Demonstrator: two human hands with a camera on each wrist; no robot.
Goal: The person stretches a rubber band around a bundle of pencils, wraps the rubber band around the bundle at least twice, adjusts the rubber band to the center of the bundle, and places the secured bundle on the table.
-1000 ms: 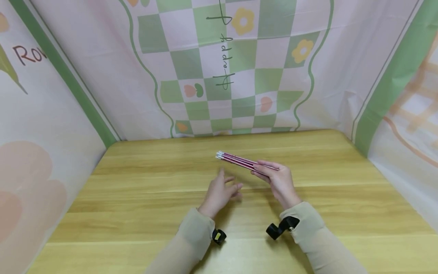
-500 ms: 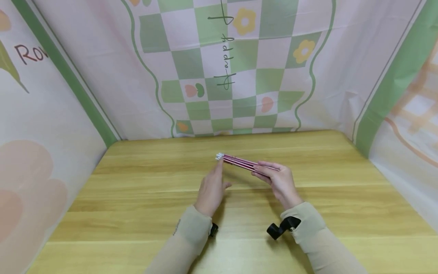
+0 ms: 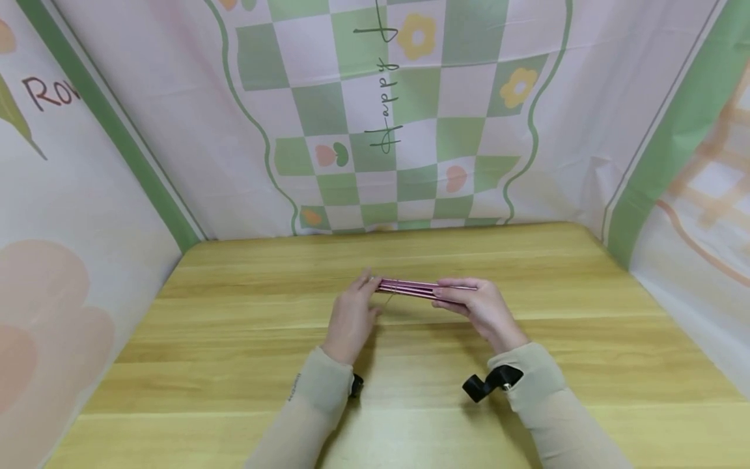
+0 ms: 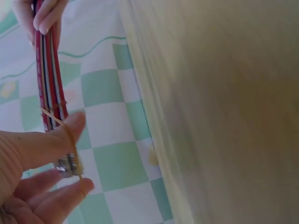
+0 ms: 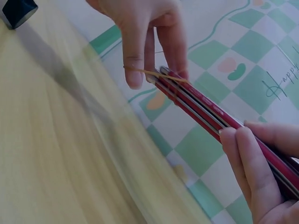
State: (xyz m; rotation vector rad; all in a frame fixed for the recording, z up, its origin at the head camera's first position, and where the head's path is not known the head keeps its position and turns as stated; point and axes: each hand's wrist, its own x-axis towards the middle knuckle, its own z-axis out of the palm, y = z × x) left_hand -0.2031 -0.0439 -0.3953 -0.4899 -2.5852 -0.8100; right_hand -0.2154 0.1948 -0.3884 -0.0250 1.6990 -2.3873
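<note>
Several dark red striped pencils [image 3: 407, 288] lie together in a bundle held above the table. My right hand [image 3: 483, 309] grips them toward one end, thumb and fingers pressed on opposite sides. At the eraser ends, my left hand [image 3: 349, 319] stretches a thin tan rubber band [image 4: 70, 133] between thumb and fingers. One turn of the band circles the pencils just below the silvery ferrules, and a taut loop runs across the left thumb [image 5: 134, 77]. In the head view the left fingers hide the eraser tips.
A light wooden table [image 3: 234, 365] spreads under both hands. Its far edge meets a hanging cloth [image 3: 375, 130] with green checks and flowers; similar cloth panels rise at both sides. Each wrist carries a black camera, such as the right wrist camera [image 3: 489, 384].
My left hand has come up and left to the eraser ends, now covering them, with the rubber band pulled out. The pencils have tilted to nearly level, eraser ends lower.
</note>
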